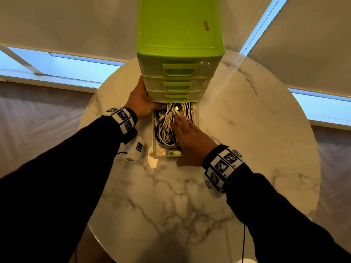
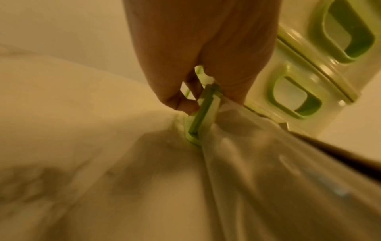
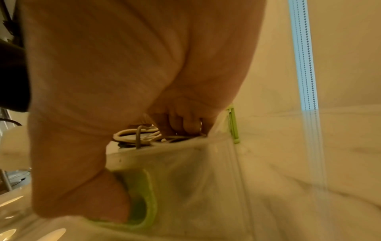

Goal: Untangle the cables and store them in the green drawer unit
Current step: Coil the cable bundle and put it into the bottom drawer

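My right hand [image 1: 191, 141] lies with straight fingers on the white and black cables [image 1: 167, 128] in the pulled-out bottom drawer [image 1: 154, 149], and farther left my left hand [image 1: 141, 100] grips the green drawer unit [image 1: 178, 54] at its lower corner.

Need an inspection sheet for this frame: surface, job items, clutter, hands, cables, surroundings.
Surface: round marble table.
Job's things: green drawer unit upright; bottom drawer pulled out, upper three shut.
Clutter: nothing seen.
Grippers: left hand grips the unit's lower left corner; right hand flat on the cables, thumb at the drawer's front handle.
Cables: white and black cables piled in the drawer.
Surroundings: blinds, window strips, floor.
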Demonstrator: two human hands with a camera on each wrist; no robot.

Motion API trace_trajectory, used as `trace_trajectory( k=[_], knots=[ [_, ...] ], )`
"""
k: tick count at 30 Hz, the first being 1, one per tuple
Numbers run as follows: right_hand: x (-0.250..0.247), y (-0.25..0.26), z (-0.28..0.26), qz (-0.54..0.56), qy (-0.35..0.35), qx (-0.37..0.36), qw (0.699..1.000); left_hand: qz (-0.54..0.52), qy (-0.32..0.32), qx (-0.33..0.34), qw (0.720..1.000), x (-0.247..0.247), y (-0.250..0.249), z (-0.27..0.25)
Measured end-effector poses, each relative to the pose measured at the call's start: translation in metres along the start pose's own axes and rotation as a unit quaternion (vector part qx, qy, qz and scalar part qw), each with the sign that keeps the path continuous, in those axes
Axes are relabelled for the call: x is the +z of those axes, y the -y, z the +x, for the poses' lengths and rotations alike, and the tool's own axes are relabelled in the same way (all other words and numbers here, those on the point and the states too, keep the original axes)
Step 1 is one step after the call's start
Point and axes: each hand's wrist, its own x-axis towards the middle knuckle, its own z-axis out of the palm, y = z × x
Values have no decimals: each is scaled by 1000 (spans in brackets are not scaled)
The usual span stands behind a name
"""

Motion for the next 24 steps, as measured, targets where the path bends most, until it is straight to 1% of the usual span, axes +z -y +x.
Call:
trace_trajectory(
  k=[2, 4, 6, 7, 10, 11, 14, 17, 19, 21, 23, 24],
  knots=[
    [-3, -2, 2, -16, 4, 0, 1000, -47, 26, -17, 998, -4, 2, 0],
    [-4, -3, 4, -23, 3, 4, 1000, -115, 55, -45, 991, -9, 4, -2],
    [-4, -4, 6, -38, 1, 5, 999, -141, 76, -57, 986, -12, 4, -4],
    [-4, -5, 6, -46, 2, 5, 999, -123, 76, -52, 988, -11, 1, -5],
    [-6, -7, 8, -59, 4, 5, 998, -22, 48, -21, 998, -11, -7, -5],
    [-7, -9, 9, -60, 4, 6, 998, -11, 44, -13, 999, -12, -8, -5],
    [-9, -15, 14, -63, 2, 7, 998, -6, 55, -2, 998, -17, -7, -5],
    [-10, -22, 19, -64, -3, 3, 998, 25, 59, 16, 998, -19, -9, -6],
    [-11, -26, 22, -61, -3, -3, 998, 53, 29, 37, 997, -19, -9, -7],
    [-10, -29, 23, -67, -5, -8, 998, 46, 2, 50, 998, -18, -9, -5],
    [-11, -32, 24, -75, 0, -10, 997, 19, 8, 44, 999, -19, -10, -2],
    [-13, -35, 26, -77, 1, -10, 997, 26, 13, 42, 999, -20, -11, -2]
  ],
)
